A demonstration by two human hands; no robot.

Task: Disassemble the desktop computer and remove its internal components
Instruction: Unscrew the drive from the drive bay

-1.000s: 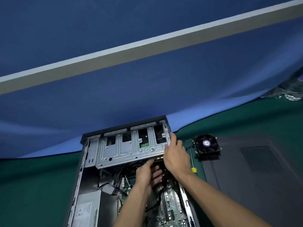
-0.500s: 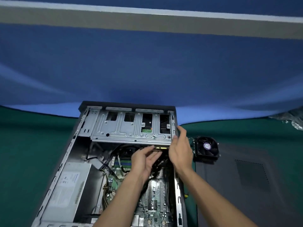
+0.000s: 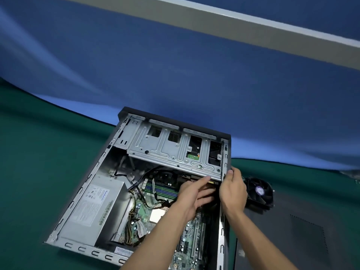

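Fingers first: your right hand (image 3: 232,190) curls over the case's side rail beside the drive cage (image 3: 175,151), apparently bracing it, while your left hand (image 3: 194,193) reaches under the cage's near edge with fingers (image 3: 203,181) extended, gripping nothing that shows. The desktop computer (image 3: 93,184) lies open on its side on the green counter (image 3: 39,152), so its insides face you. Its power supply (image 3: 93,207) and motherboard (image 3: 191,240) sit inside; a fan (image 3: 260,191) rests outside, just right.

A green table surface (image 3: 39,152) spreads below; a blue backdrop (image 3: 175,75) hangs behind; a grey beam (image 3: 253,30) crosses above.
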